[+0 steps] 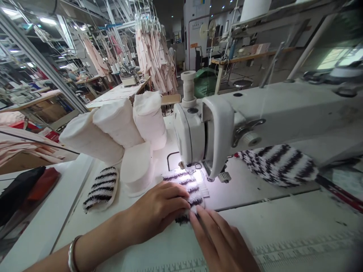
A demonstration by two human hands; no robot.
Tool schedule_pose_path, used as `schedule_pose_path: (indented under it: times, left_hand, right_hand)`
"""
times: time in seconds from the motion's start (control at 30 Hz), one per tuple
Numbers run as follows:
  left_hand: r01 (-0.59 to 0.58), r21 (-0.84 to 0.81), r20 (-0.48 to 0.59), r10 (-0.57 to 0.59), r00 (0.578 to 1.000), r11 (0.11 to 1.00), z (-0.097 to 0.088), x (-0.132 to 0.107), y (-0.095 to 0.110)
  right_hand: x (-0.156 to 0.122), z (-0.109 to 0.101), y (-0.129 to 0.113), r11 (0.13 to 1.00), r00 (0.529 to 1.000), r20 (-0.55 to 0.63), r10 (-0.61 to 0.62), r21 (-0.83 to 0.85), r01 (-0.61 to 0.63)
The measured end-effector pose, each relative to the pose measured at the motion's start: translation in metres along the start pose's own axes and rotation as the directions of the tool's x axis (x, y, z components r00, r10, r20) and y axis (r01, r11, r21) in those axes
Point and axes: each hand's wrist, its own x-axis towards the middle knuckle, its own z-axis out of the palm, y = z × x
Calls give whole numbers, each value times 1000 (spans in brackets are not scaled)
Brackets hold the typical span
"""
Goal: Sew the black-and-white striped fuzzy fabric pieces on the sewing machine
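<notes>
Left hand point(159, 211) and right hand point(218, 238) lie flat and open, pinning the striped piece point(187, 185) down, gripping nothing. Its far end sits under the foot point(195, 167); most of it looks unsewn.

- The near half of the striped fleece piece point(187, 182) is hidden under the left grip point(159, 211) and the right grip point(219, 238).
- The picture's bottom edge cuts off the right grip's wrist.
- The sewing machine point(255, 113) hides its own needle, and its right end is blurred.
</notes>
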Motion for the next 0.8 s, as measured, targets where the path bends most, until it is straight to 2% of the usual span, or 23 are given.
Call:
schedule_pose_path:
  times: [0.23,0.4,0.5,0.6,0.8]
  left_hand:
    - [-13,62,-71,18,997,998,-1,7,-16]
    - [5,156,-101,11,995,988,-2,9,-24]
    - [19,186,-110,2,994,982,-1,9,-27]
    - [64,209,-121,-40,992,976,1,7,-28]
    - [119,297,-156,-74,985,948,7,5,-19]
  right_hand:
    - [22,1,7,996,998,35,57,66,-60]
    - [34,0,20,998,997,71,24,59,-29]
    - [40,2,30,993,998,64,-22,117,14]
    - [46,4,40,983,998,60,-19,181,7]
    - [60,2,58,988,999,36,-1,152,-5]
